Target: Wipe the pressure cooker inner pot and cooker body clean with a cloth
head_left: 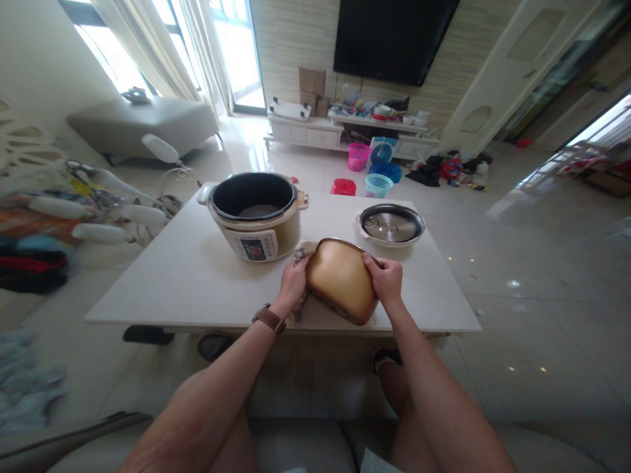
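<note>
A gold-coloured inner pot (342,272) is tipped on its side above the front of the white table, its outer wall and base towards me. My right hand (386,279) grips its rim on the right. At the pot's left edge, my left hand (294,279) is closed around a patterned cloth (305,248) that lies against the pot; part of the cloth hangs below the hand. The pot's inside faces away and is hidden. Behind my left hand stands an electric pressure cooker (256,220), open at the top with a dark interior. Its lid (391,225) lies underside up at the back right.
The white table (162,282) stands before my knees. Beyond it on the floor are a red stool (344,187), a light-blue basket (378,185) and a pink basket (359,156). A low TV cabinet (315,135) lines the wall. White-armed equipment (123,213) stands left.
</note>
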Motion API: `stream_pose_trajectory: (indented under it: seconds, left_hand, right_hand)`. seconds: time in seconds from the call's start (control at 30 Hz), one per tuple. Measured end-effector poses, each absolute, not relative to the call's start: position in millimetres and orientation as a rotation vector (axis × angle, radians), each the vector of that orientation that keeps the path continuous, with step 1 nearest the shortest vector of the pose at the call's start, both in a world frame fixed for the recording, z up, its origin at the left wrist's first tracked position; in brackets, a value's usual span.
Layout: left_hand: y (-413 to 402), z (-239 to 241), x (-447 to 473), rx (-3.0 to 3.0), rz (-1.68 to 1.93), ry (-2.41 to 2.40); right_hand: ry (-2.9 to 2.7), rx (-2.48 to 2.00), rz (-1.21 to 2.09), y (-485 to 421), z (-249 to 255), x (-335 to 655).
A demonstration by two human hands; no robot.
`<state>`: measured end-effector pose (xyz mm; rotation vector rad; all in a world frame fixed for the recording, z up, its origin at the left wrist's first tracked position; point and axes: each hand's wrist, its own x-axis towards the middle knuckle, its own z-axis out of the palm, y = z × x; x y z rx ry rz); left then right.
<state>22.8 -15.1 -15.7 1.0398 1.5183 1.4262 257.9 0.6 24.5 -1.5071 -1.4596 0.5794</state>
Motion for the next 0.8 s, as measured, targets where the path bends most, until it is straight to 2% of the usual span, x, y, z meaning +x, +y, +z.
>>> stream_pose_trajectory:
  seconds: [0.13, 0.4, 0.8]
  left_hand:
    - [-21, -13, 24, 1.145, 1.448, 1.524]
    - [-36, 2, 22, 1.899, 1.499, 1.373]
    - [-17, -3, 13, 1.001, 1.474, 1.593]
  right_hand:
    - [-1.474, -1.511, 0.563, 2, 23, 258]
    - [-1.449, -1.521, 0.566, 0, 21, 253]
    - [-1.429, -1.428, 0.554, -6, 11, 244]
